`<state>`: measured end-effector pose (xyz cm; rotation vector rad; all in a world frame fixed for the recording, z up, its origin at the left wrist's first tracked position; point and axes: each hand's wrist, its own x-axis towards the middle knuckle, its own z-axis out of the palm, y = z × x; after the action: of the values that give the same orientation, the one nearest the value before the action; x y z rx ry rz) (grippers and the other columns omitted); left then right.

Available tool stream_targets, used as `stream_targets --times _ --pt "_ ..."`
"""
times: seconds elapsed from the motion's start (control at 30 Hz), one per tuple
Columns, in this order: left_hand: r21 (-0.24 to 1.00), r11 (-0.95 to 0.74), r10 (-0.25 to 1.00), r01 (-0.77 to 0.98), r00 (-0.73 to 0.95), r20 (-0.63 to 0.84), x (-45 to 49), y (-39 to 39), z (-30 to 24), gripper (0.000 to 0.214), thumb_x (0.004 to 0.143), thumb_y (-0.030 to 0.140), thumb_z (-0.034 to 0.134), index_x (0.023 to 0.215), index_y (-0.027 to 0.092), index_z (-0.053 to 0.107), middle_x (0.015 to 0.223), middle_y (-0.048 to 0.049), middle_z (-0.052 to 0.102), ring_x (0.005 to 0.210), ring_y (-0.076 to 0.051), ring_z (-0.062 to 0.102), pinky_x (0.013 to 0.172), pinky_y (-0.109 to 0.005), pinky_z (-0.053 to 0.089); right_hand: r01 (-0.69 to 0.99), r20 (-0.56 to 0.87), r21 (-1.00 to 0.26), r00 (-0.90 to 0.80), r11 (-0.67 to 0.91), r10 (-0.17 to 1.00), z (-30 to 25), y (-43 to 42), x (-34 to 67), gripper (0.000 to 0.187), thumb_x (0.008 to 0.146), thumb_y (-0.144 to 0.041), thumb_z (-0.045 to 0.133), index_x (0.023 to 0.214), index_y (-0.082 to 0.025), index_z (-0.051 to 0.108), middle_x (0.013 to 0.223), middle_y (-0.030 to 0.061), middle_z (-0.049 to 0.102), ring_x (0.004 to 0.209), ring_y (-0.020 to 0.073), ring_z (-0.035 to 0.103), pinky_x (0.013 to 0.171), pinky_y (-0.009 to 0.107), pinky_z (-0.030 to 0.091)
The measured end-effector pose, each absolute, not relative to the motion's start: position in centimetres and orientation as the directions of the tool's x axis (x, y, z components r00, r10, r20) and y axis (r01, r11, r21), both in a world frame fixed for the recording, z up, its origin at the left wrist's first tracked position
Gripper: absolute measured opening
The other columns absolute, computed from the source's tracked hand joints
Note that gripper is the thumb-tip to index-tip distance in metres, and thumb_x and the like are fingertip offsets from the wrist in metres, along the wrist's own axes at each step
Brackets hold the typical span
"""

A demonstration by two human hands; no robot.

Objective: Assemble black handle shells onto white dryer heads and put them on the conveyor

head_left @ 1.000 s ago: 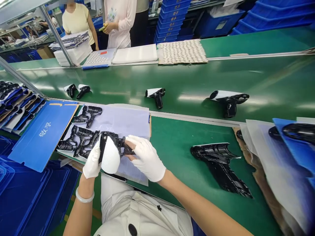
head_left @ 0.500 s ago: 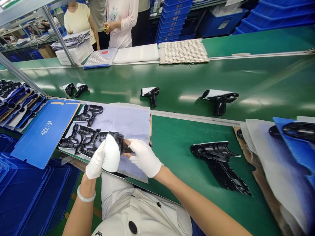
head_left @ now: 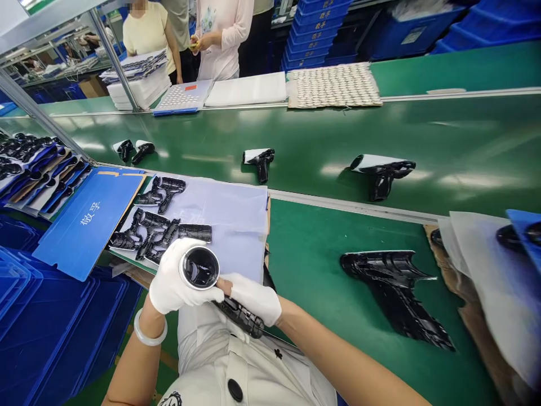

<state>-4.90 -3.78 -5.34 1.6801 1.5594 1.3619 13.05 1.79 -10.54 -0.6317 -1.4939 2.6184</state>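
Observation:
Above my lap I hold a pistol-shaped plastic housing, much like a hair dryer body, with a white-rimmed round barrel (head_left: pixel 202 268) and a black handle (head_left: pixel 242 317). My gloved left hand (head_left: pixel 173 279) is wrapped round the barrel, whose open end faces up and shows a dark inside. The handle points down and right; my gloved right hand (head_left: pixel 253 299) is closed on it near the barrel, some fingers hidden. Just beyond my left hand, several black housing halves (head_left: pixel 146 231) lie on a white sheet (head_left: pixel 236 208).
Right on the green bench (head_left: pixel 313 282) lies a black half shell (head_left: pixel 393 287). Black-and-white housings (head_left: pixel 382 169) sit on the green conveyor (head_left: pixel 304 132). A blue board (head_left: pixel 88 220) and blue crates (head_left: pixel 46 316) stand left. Two people (head_left: pixel 224 39) stand across the line.
The housing has turned in my hands: its open barrel end now faces up and its handle points down right. Both hands have come slightly closer to my body.

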Motion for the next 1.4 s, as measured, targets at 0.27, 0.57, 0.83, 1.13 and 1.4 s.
stream_targets --times 0.27,0.57,0.83,1.13,1.4 --pt "0.906 -0.389 0.886 0.168 -0.200 0.418 -4.4 -4.1 -6.9 0.073 0.069 0.033 0.087 0.131 0.029 0.050 0.131 -0.0109 0.063 0.125 -0.029 0.060 0.109 -0.050 0.045 -0.002 -0.332 -0.347 -0.935 -0.938 0.125 -7.9 0.2 14.5 0.054 0.094 -0.067 0.029 0.088 -0.019 0.053 0.046 -0.0030 0.052 0.031 0.0116 0.041 0.033 0.020 0.032" --pt "0.956 -0.281 0.926 0.082 -0.239 0.293 -4.0 -4.4 -6.9 0.059 0.078 0.049 0.076 0.129 0.025 0.058 0.129 -0.0102 0.063 0.122 -0.029 0.060 0.106 -0.040 0.048 -0.130 -0.242 -0.716 -0.876 -0.686 0.418 -6.3 -0.6 14.6 0.053 0.062 -0.063 0.075 0.074 -0.016 0.054 0.062 -0.0016 0.049 0.056 0.0101 0.043 0.054 0.024 0.035" --pt "0.929 -0.364 0.882 0.069 -0.294 0.367 -2.5 -4.5 -6.2 0.059 0.075 0.048 0.080 0.126 0.028 0.059 0.122 -0.0075 0.066 0.114 -0.024 0.064 0.097 -0.034 0.053 -0.016 -0.169 -0.887 -0.919 -0.462 0.357 -7.3 0.5 14.0 0.035 0.061 -0.048 0.068 0.069 -0.018 0.051 0.067 -0.0017 0.046 0.063 0.0118 0.040 0.057 0.026 0.033" --pt "0.948 -0.221 0.850 0.228 -0.432 0.302 -0.9 -4.8 -5.1 0.053 0.072 0.049 0.081 0.115 0.025 0.060 0.109 -0.0047 0.068 0.099 -0.021 0.066 0.088 -0.033 0.053 0.307 -0.331 -0.943 -0.826 -0.129 0.455 -8.0 0.7 13.7 0.009 0.066 -0.024 0.062 0.067 -0.018 0.055 0.072 0.0004 0.055 0.074 0.0159 0.047 0.069 0.029 0.045" --pt "0.963 -0.210 0.881 0.169 -0.395 0.261 -1.5 -5.0 -5.6 0.046 0.093 0.060 0.048 0.118 0.024 0.061 0.112 -0.0081 0.067 0.106 -0.026 0.064 0.097 -0.042 0.050 0.283 -0.288 -0.956 -0.845 -0.080 0.450 -9.4 1.0 13.9 0.012 0.067 -0.022 0.063 0.079 -0.018 0.062 0.083 0.0013 0.062 0.081 0.0170 0.053 0.082 0.031 0.048"
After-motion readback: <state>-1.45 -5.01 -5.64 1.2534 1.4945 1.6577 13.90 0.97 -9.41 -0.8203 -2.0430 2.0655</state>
